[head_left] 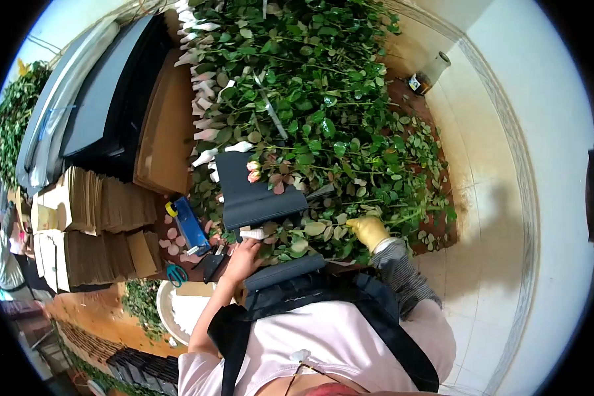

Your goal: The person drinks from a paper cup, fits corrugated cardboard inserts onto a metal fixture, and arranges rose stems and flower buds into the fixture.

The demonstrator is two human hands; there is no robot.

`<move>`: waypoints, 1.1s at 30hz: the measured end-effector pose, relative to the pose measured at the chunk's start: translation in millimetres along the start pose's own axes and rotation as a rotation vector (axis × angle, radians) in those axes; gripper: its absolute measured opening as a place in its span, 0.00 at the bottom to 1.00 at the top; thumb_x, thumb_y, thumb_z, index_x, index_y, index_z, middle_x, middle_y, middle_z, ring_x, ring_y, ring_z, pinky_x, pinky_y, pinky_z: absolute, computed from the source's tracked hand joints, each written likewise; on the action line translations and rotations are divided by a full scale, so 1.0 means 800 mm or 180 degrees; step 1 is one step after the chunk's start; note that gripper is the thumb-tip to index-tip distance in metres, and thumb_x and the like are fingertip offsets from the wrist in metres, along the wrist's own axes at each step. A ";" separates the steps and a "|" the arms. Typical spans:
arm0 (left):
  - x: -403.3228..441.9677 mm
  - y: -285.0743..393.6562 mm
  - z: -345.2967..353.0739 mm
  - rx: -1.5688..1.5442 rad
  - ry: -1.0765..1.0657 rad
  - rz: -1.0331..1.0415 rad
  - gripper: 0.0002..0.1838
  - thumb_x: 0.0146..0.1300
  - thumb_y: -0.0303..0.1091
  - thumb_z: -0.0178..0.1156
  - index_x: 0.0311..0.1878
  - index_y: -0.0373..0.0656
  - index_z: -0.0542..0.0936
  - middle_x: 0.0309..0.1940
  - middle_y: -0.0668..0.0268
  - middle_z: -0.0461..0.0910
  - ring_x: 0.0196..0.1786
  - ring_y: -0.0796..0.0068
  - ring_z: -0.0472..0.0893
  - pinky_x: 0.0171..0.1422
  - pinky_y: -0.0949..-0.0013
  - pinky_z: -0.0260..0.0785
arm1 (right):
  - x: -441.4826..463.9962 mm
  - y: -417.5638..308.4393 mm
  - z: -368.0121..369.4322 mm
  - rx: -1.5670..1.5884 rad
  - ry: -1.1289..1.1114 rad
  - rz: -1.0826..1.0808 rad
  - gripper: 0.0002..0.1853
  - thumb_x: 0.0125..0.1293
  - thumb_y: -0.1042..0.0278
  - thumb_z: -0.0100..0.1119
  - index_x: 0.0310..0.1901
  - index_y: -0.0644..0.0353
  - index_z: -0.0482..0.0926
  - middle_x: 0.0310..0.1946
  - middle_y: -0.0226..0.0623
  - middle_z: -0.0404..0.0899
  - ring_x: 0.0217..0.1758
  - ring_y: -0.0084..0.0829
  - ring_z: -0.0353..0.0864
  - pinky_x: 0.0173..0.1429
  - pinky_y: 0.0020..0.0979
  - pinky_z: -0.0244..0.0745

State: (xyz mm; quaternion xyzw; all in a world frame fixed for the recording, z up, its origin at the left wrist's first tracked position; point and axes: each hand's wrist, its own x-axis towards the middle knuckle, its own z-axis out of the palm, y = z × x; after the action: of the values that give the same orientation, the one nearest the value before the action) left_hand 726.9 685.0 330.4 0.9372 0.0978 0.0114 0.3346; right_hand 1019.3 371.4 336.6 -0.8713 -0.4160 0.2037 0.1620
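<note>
My bare left hand is closed at the head of a rose whose white sleeve shows just above my fingers. To its right, my right hand, in a yellow glove and striped sleeve, is closed on a leafy rose stem; the fingertips are partly among leaves. Beyond my left hand lies a dark grey sheet with a padded roll along its near edge. A pink-and-yellow rose rests on the sheet. Another dark padded roll lies close to my body.
Many leafy rose stems with white-sleeved heads cover the table. At left are a blue tape dispenser, teal scissors, cardboard stacks and dark boards. A white bucket stands below; a jar is by the wall.
</note>
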 end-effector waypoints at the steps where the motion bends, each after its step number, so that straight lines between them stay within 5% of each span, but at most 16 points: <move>1: 0.004 0.003 -0.005 0.0251 -0.0259 -0.0070 0.18 0.54 0.32 0.67 0.49 0.38 0.82 0.54 0.52 0.77 0.57 0.51 0.76 0.62 0.53 0.67 | -0.005 -0.005 0.007 -0.0505 0.0208 0.0075 0.13 0.65 0.72 0.56 0.48 0.54 0.87 0.37 0.40 0.87 0.37 0.39 0.85 0.43 0.39 0.81; 2: 0.006 0.006 -0.009 0.0506 -0.0524 -0.0147 0.17 0.53 0.37 0.69 0.44 0.39 0.83 0.52 0.53 0.77 0.56 0.54 0.76 0.59 0.54 0.67 | -0.005 -0.015 0.015 -0.1001 0.0409 0.0155 0.13 0.64 0.73 0.55 0.46 0.54 0.87 0.35 0.40 0.87 0.36 0.38 0.85 0.42 0.39 0.80; 3: 0.009 0.010 -0.012 0.1047 -0.0172 0.0284 0.18 0.51 0.45 0.70 0.38 0.40 0.83 0.50 0.57 0.76 0.54 0.58 0.74 0.59 0.57 0.67 | -0.005 -0.046 0.002 -0.0858 0.0625 0.0349 0.11 0.62 0.73 0.57 0.43 0.56 0.87 0.39 0.41 0.86 0.46 0.38 0.85 0.50 0.38 0.79; 5: 0.016 0.021 -0.022 0.1377 0.0162 0.0570 0.17 0.51 0.44 0.71 0.40 0.44 0.84 0.54 0.59 0.74 0.59 0.58 0.71 0.64 0.54 0.64 | -0.001 -0.040 0.035 -0.1230 0.1066 0.0303 0.09 0.64 0.67 0.58 0.42 0.55 0.86 0.51 0.37 0.84 0.61 0.38 0.77 0.63 0.40 0.72; 8: 0.014 0.024 -0.023 0.1463 0.0396 0.0646 0.18 0.49 0.43 0.71 0.43 0.47 0.84 0.54 0.57 0.73 0.59 0.56 0.71 0.65 0.52 0.64 | -0.003 0.047 0.146 0.0864 0.1389 0.0175 0.11 0.67 0.67 0.62 0.50 0.55 0.84 0.59 0.39 0.81 0.69 0.37 0.72 0.71 0.38 0.68; 10: 0.015 0.015 -0.014 0.1463 0.0424 0.0495 0.19 0.48 0.42 0.71 0.45 0.49 0.83 0.54 0.56 0.73 0.57 0.54 0.72 0.64 0.51 0.65 | 0.008 0.034 0.070 -0.0533 -0.0109 0.0207 0.18 0.65 0.64 0.66 0.56 0.55 0.82 0.60 0.40 0.81 0.69 0.37 0.72 0.70 0.37 0.69; 11: 0.008 0.004 -0.004 0.0966 0.0293 0.0361 0.20 0.48 0.40 0.71 0.46 0.48 0.83 0.53 0.55 0.73 0.56 0.53 0.73 0.62 0.51 0.67 | 0.009 0.010 0.014 0.0312 -0.0503 0.0368 0.23 0.65 0.61 0.66 0.62 0.53 0.78 0.63 0.41 0.78 0.67 0.39 0.75 0.69 0.37 0.72; 14: 0.006 0.003 -0.004 0.0452 0.0212 0.0273 0.20 0.48 0.37 0.71 0.47 0.47 0.82 0.50 0.54 0.72 0.54 0.51 0.74 0.57 0.53 0.70 | 0.051 -0.035 -0.110 0.0381 -0.1597 0.0216 0.28 0.70 0.60 0.61 0.70 0.54 0.69 0.70 0.41 0.70 0.69 0.38 0.73 0.72 0.37 0.68; 16: 0.003 0.002 0.000 0.0657 0.0133 0.0165 0.20 0.49 0.38 0.70 0.48 0.48 0.82 0.53 0.54 0.72 0.56 0.51 0.73 0.60 0.53 0.68 | 0.088 -0.077 -0.159 0.1037 -0.1108 0.0369 0.29 0.73 0.56 0.56 0.73 0.53 0.65 0.74 0.38 0.65 0.74 0.37 0.67 0.76 0.40 0.63; 18: 0.007 -0.002 0.001 0.0741 0.0102 0.0318 0.20 0.50 0.39 0.69 0.48 0.49 0.82 0.60 0.55 0.71 0.60 0.53 0.72 0.63 0.52 0.66 | 0.143 -0.093 -0.169 0.1061 -0.0207 -0.0256 0.27 0.74 0.58 0.55 0.72 0.51 0.66 0.73 0.37 0.67 0.73 0.36 0.68 0.77 0.39 0.61; 20: 0.011 -0.001 -0.005 0.0752 -0.0103 0.0339 0.21 0.50 0.40 0.70 0.49 0.49 0.82 0.57 0.56 0.72 0.60 0.54 0.72 0.63 0.52 0.65 | 0.204 -0.124 -0.183 0.0901 0.0006 -0.0615 0.26 0.74 0.60 0.55 0.71 0.53 0.67 0.72 0.37 0.67 0.74 0.34 0.67 0.78 0.39 0.60; 22: 0.013 0.006 -0.011 0.0845 -0.0246 0.0142 0.23 0.49 0.40 0.71 0.52 0.51 0.81 0.49 0.55 0.71 0.56 0.50 0.72 0.60 0.50 0.67 | 0.251 -0.169 -0.205 0.1811 0.0145 -0.0795 0.25 0.74 0.62 0.55 0.70 0.56 0.69 0.72 0.37 0.68 0.74 0.34 0.67 0.77 0.38 0.60; 24: 0.006 0.003 0.000 0.0591 -0.0108 -0.0126 0.25 0.49 0.39 0.71 0.53 0.51 0.80 0.49 0.51 0.70 0.56 0.46 0.71 0.58 0.48 0.69 | 0.327 -0.191 -0.208 0.2222 0.0922 -0.1381 0.22 0.72 0.67 0.58 0.66 0.58 0.73 0.66 0.37 0.75 0.70 0.31 0.72 0.74 0.31 0.63; 26: -0.002 -0.004 0.013 0.0662 0.0101 -0.0067 0.27 0.49 0.36 0.71 0.55 0.50 0.78 0.49 0.49 0.69 0.54 0.44 0.71 0.56 0.48 0.69 | 0.402 -0.220 -0.232 0.1967 0.1554 -0.1470 0.21 0.71 0.68 0.58 0.65 0.59 0.74 0.63 0.44 0.76 0.67 0.39 0.74 0.73 0.37 0.66; 30: 0.000 0.011 -0.003 0.0224 0.0018 -0.0235 0.28 0.50 0.35 0.71 0.57 0.49 0.78 0.49 0.52 0.71 0.53 0.45 0.72 0.58 0.49 0.69 | 0.554 -0.239 -0.282 -0.0481 0.3024 -0.1597 0.21 0.66 0.64 0.64 0.60 0.54 0.78 0.57 0.42 0.79 0.58 0.41 0.76 0.65 0.39 0.70; 33: 0.001 0.008 -0.002 0.0168 0.0089 -0.0284 0.26 0.50 0.35 0.70 0.56 0.49 0.79 0.48 0.53 0.72 0.54 0.47 0.72 0.59 0.51 0.68 | 0.587 -0.232 -0.284 -0.1823 0.2410 -0.0469 0.18 0.62 0.63 0.66 0.55 0.51 0.80 0.62 0.37 0.76 0.68 0.38 0.69 0.73 0.41 0.60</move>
State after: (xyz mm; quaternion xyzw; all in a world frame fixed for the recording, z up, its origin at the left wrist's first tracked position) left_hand 728.7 681.3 335.6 0.9402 0.1445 0.0070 0.3085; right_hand 1276.1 828.7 513.8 -0.8620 -0.4278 -0.2627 0.0697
